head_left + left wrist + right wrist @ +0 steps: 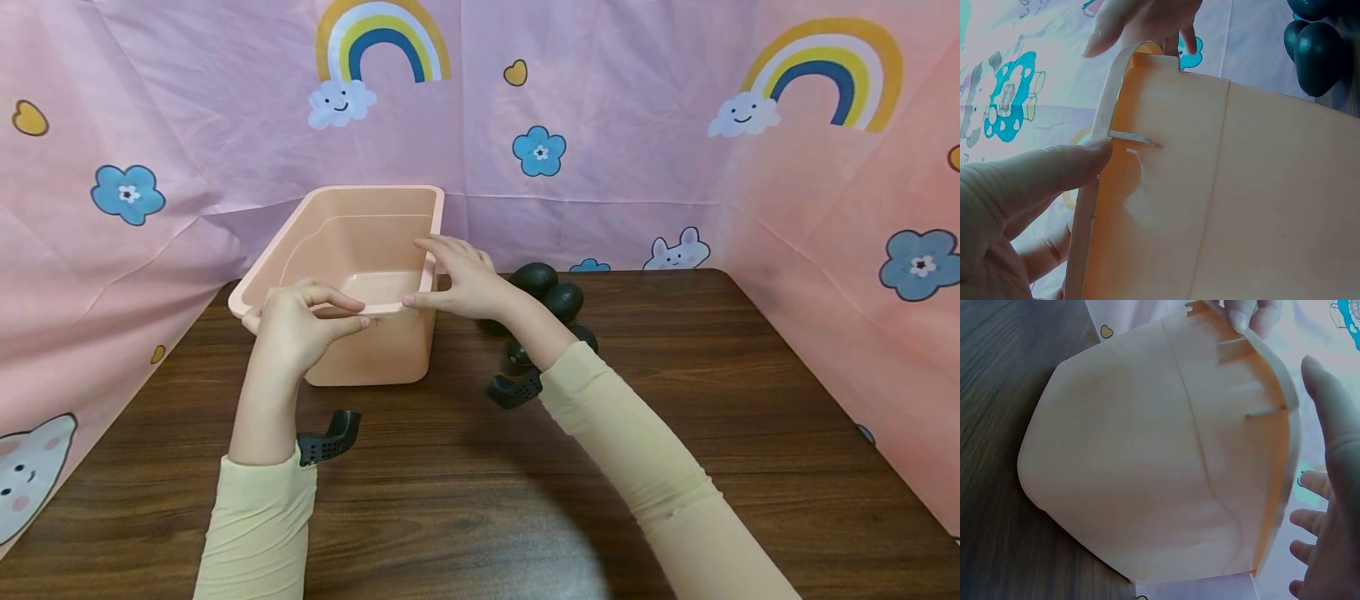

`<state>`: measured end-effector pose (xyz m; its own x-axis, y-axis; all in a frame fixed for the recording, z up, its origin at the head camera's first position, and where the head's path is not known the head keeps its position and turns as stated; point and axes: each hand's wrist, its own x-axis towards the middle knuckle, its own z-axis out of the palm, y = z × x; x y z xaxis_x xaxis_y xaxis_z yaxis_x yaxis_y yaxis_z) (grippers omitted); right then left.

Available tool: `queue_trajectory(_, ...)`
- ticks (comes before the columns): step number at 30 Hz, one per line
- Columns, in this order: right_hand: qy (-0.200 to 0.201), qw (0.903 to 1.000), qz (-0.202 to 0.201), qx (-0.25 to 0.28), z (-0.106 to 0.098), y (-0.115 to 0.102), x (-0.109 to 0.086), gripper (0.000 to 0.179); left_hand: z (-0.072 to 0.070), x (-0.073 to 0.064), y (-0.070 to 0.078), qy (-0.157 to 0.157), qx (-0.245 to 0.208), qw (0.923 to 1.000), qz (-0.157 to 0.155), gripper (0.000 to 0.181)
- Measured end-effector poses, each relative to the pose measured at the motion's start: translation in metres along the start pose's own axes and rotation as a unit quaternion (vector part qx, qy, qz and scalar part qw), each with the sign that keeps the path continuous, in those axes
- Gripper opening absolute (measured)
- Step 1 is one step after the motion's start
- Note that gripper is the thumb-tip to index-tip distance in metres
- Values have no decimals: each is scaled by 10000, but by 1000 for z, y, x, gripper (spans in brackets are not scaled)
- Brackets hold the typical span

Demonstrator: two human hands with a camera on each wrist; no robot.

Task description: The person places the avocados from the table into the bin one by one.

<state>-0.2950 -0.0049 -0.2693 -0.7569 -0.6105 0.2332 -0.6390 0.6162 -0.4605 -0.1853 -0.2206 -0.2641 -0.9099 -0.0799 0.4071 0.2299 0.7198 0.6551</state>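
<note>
A peach plastic bin [367, 354] stands on the table with its open top facing up. At its near rim, my left hand [292, 327] pinches the edge: the thumb [1079, 161] presses from outside while other fingers lie on the inner side. My right hand [467, 282] hovers at the bin's near right corner, thumb and fingers spread. In the right wrist view, a gap shows between that hand [1338, 469] and the rim. Several dark green avocados [564, 302] lie right of the bin, partly hidden behind my right forearm.
The dark wood-grain table [420, 500] extends to both sides. A pink and lilac printed cloth [622, 108] hangs at the back and sides, close behind the bin. Black wrist mounts [330, 437] stick out from both sleeves.
</note>
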Motion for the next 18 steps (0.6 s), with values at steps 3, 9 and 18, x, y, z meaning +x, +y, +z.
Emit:
queue_trajectory(3,27,10000,51,73,-3,1,-5,88,0,0,-1,-24,-48,10000,-20,23)
queue_trajectory(9,158,9997,64,176,-10,6,-13,90,0,0,0,5,-115,9999,-15,22)
queue_trajectory(18,302,9992,47,258,-15,16,-23,92,-1,0,0,-5,-124,9999,-55,22)
